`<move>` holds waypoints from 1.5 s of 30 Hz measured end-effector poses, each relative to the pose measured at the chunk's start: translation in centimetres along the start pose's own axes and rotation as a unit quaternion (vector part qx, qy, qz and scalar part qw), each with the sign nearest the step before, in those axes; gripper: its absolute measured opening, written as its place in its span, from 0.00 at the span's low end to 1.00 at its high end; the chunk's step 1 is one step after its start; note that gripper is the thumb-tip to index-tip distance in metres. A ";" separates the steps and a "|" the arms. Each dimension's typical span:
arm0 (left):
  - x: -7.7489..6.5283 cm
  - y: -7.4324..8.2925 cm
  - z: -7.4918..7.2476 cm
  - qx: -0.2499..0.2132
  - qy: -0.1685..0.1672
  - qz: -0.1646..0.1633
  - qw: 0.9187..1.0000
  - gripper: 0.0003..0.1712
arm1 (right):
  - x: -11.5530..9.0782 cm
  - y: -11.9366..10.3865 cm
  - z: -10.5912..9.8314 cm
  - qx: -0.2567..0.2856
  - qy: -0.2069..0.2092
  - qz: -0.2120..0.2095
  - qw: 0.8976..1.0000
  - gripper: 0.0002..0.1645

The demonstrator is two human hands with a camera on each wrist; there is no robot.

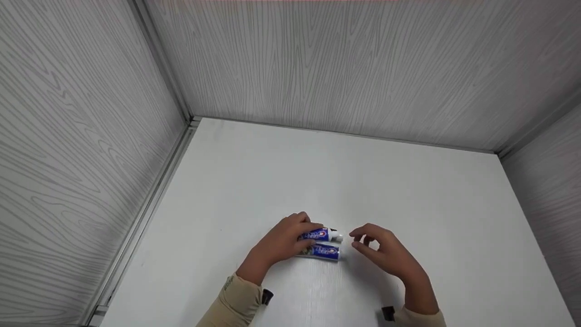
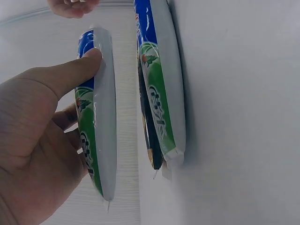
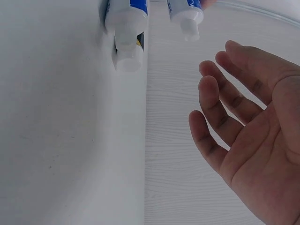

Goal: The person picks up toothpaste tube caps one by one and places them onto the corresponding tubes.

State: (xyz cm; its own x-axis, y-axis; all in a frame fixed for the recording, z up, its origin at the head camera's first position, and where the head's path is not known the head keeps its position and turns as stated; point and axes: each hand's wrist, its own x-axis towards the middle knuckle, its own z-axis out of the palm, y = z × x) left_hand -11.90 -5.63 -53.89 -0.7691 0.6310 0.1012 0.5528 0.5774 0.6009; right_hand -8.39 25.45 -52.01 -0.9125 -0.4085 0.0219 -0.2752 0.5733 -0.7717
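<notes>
My left hand (image 1: 283,238) grips a blue, green and white toothpaste tube (image 1: 317,234) between thumb and fingers. In the left wrist view, this tube is held off the table, apart from the others. A second toothpaste tube of the same colours (image 2: 161,98) lies on the table beside it. Against that one lies a dark toothpaste tube (image 2: 151,131), mostly hidden. White caps point toward my right hand (image 1: 386,250), which hovers just right of them. Its fingers are loosely curved with nothing between them, as the right wrist view also shows.
The white tabletop (image 1: 386,181) is bounded by a wood-grain panel (image 1: 317,63) at the back and more panels at the left (image 1: 81,136) and right (image 1: 549,181). A metal rail (image 1: 150,200) runs along the left edge.
</notes>
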 end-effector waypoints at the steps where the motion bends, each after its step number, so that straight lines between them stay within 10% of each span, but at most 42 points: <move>1: 0.0 -0.2 -0.1 0.000 0.002 -0.001 1.000 0.24 | 0.0 0.0 0.0 -0.001 0.003 0.001 1.000 0.11; 21: -1.1 -4.6 -1.0 -0.003 0.020 -0.054 0.998 0.26 | -0.7 0.4 -0.1 -0.011 0.002 0.019 1.000 0.12; 45: -0.7 -6.4 -1.6 0.023 0.079 -0.133 0.988 0.24 | -0.7 0.6 -0.2 -0.007 -0.005 0.015 1.000 0.11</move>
State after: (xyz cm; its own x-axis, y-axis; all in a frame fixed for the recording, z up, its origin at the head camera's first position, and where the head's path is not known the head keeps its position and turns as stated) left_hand -15.44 -10.59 -56.55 -0.9276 0.3671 0.0687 0.3352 0.7371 0.5868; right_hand -7.96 26.28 -52.35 -0.9172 -0.3983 -0.0066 -0.2529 0.5950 -0.7629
